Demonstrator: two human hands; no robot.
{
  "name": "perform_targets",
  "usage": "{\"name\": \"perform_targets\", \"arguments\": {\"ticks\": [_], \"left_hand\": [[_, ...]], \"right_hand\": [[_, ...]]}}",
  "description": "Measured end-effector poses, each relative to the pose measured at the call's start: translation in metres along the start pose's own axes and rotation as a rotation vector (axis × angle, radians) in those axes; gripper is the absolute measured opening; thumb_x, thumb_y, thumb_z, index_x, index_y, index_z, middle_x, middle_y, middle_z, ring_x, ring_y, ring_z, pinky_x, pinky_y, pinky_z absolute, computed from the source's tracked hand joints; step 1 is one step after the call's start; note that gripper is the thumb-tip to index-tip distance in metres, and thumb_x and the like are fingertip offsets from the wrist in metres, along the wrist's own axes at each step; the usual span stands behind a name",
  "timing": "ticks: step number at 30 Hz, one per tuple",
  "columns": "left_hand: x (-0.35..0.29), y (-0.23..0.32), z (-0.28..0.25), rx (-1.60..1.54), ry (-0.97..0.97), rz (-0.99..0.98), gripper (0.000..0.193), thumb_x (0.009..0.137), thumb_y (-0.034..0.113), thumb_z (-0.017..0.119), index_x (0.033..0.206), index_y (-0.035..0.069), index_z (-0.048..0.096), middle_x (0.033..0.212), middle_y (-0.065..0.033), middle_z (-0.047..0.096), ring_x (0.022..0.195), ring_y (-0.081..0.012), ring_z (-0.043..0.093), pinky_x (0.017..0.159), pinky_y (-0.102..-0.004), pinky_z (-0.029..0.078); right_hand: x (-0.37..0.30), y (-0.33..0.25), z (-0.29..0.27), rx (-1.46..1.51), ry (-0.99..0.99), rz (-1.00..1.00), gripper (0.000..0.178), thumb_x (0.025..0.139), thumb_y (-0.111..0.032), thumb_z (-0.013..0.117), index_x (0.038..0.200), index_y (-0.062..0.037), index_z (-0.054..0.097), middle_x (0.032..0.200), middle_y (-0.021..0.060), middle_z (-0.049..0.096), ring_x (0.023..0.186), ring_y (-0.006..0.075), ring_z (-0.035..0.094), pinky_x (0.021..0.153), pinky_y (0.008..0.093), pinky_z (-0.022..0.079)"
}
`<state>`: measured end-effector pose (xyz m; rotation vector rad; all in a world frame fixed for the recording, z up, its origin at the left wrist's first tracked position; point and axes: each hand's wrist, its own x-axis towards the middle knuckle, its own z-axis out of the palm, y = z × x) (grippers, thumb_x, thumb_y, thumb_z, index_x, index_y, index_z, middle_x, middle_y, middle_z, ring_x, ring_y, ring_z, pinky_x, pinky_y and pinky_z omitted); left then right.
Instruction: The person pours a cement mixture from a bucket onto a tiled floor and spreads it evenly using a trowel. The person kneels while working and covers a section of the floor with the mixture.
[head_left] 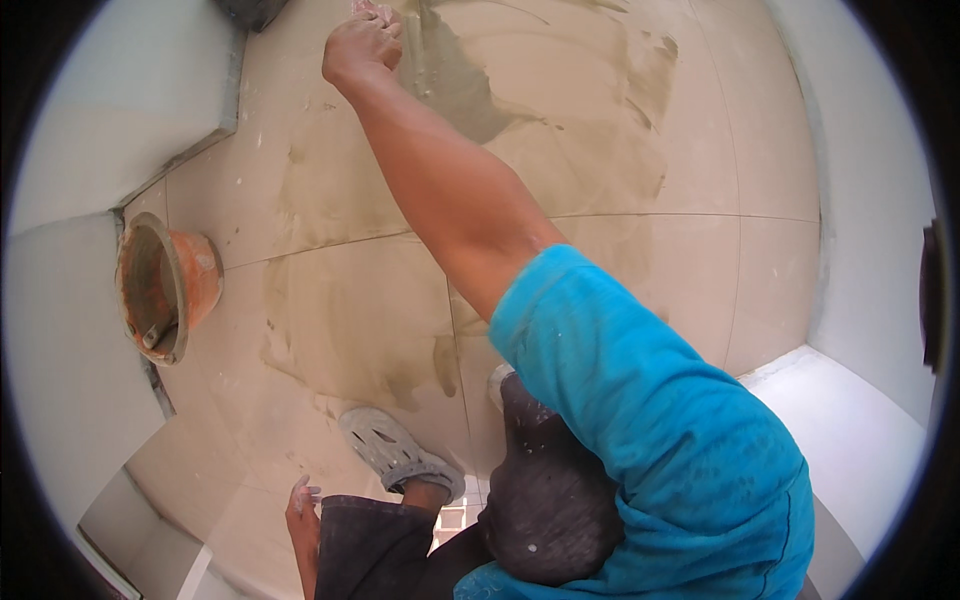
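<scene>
My right arm, in a blue sleeve, reaches across to the top of the head view. There my right hand (360, 48) is closed round a pinkish crumpled thing (374, 12), only partly visible at the picture's edge. Beside that hand, a wet grey-green grout smear (455, 85) lies on the beige tiled floor (690, 280). Thinner, drier-looking film spreads over several tiles around it. My left hand (302, 515) hangs next to my left knee, fingers loosely apart and whitish at the tips, with nothing seen in it.
An orange bucket (200, 275), crusted with grey, leans on its side or tilts by the left wall. My foot in a grey clog (390, 445) stands on the tiles. Pale walls (870, 190) bound the floor on both sides. A dark object (250, 12) sits at the upper left.
</scene>
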<state>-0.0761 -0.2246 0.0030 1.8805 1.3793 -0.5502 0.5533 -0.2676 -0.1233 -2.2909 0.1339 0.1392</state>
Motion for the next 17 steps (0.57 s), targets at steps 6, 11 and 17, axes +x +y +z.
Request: {"name": "perform_targets", "arguments": {"ticks": [6, 11, 17], "left_hand": [[0.0, -0.016, -0.002, -0.028, 0.003, -0.04, 0.043, 0.099, 0.034, 0.043, 0.127, 0.003, 0.054, 0.096, -0.0113, 0.063, 0.083, -0.0178, 0.056, 0.076, -0.0301, 0.046], [0.0, -0.005, -0.004, 0.009, 0.008, 0.008, 0.044, 0.099, 0.034, 0.043, 0.127, 0.002, 0.054, 0.096, -0.011, 0.063, 0.083, -0.0176, 0.056, 0.077, -0.0304, 0.046], [-0.002, 0.003, -0.003, 0.017, -0.01, -0.03, 0.044, 0.099, 0.034, 0.043, 0.128, 0.003, 0.053, 0.096, -0.0113, 0.063, 0.086, -0.0179, 0.057, 0.078, -0.0299, 0.046]], "right_hand": [[-0.095, 0.012, 0.009, -0.203, 0.228, -0.403, 0.058, 0.082, -0.021, 0.055, 0.131, 0.0073, 0.041, 0.134, 0.0218, 0.042, 0.122, 0.0353, 0.04, 0.085, 0.047, 0.047], [-0.194, 0.012, 0.026, -0.21, -0.13, -0.481, 0.052, 0.086, -0.02, 0.048, 0.132, 0.004, 0.043, 0.134, 0.02, 0.045, 0.121, 0.0326, 0.042, 0.086, 0.0611, 0.041], [-0.155, 0.011, 0.047, -0.204, -0.198, -0.352, 0.058, 0.086, -0.025, 0.05, 0.137, 0.0007, 0.038, 0.141, 0.0183, 0.038, 0.131, 0.033, 0.032, 0.096, 0.0637, 0.034]]}}
